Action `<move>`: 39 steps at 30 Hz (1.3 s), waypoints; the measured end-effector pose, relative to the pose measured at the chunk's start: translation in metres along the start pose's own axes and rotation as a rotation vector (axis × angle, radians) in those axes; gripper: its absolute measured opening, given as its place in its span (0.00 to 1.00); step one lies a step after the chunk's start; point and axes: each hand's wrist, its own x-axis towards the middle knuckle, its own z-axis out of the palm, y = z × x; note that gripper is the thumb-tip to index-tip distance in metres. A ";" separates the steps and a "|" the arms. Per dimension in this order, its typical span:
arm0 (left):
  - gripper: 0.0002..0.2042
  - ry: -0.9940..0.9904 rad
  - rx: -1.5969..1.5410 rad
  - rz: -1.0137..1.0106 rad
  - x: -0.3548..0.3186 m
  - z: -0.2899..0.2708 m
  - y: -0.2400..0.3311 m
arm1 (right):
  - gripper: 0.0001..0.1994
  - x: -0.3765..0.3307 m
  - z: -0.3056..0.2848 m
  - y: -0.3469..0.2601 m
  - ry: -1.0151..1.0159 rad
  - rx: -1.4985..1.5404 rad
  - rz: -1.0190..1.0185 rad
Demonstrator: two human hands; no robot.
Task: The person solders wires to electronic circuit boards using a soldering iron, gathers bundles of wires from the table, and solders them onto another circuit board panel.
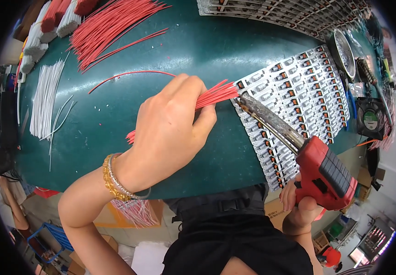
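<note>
Wires meet iron at the board's edge

Left hand (170,130) sits at picture centre, fingers clenched around a bundle of red wires (216,94). The wire ends fan out toward two o'clock from the fist, and short tails poke out behind the palm toward eight o'clock. A gold bracelet (115,181) circles the wrist.

Right hand (301,206), at four o'clock, is wrapped tight round the red grip of a soldering iron (326,172). Its dark, crusted barrel runs up toward ten o'clock, and the tip (243,97) touches the stripped wire ends right at the near corner of a white panel of small boards (299,87), which spreads from centre toward two o'clock.

All of this lies on a green mat (198,50). Loose red wires (111,32) lie heaped at eleven o'clock, with one stray strand curving just above the left hand. White wires (46,98) lie in a sheaf at nine o'clock, well apart from the hands. A small black fan (370,117) stands at three o'clock, beyond the panel.
</note>
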 end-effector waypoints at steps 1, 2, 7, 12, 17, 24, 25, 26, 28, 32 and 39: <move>0.06 -0.003 0.001 0.008 0.000 0.000 -0.001 | 0.36 -0.002 -0.001 0.002 0.000 -0.004 0.002; 0.06 -0.006 0.002 0.015 0.000 -0.001 -0.002 | 0.33 -0.003 -0.001 0.006 -0.022 0.018 -0.050; 0.08 -0.014 0.030 0.078 0.003 0.000 0.000 | 0.23 -0.018 -0.044 0.063 0.052 0.060 -0.180; 0.06 -0.005 0.017 0.040 0.001 0.000 0.000 | 0.18 -0.008 -0.041 0.051 -0.177 0.033 -0.297; 0.09 -0.016 0.062 0.089 0.000 0.001 -0.002 | 0.21 -0.005 -0.039 0.035 -0.129 -0.434 -0.318; 0.08 -0.009 0.052 0.110 0.000 0.002 -0.001 | 0.16 -0.011 -0.017 0.023 0.144 -0.520 -0.237; 0.08 -0.009 0.063 0.102 0.000 0.001 -0.001 | 0.15 -0.012 -0.013 0.021 0.184 -0.534 -0.225; 0.08 -0.010 0.074 0.094 0.000 -0.001 0.000 | 0.15 -0.013 -0.010 0.019 0.225 -0.546 -0.214; 0.08 -0.011 0.071 0.089 0.000 -0.002 0.001 | 0.13 -0.015 -0.003 0.017 0.307 -0.566 -0.191; 0.07 -0.009 0.057 0.111 -0.001 0.001 0.000 | 0.12 -0.011 0.001 0.026 0.370 -0.616 -0.275; 0.03 -0.063 -0.016 -0.001 -0.004 -0.008 0.006 | 0.23 0.003 -0.018 0.063 0.308 -0.854 -0.994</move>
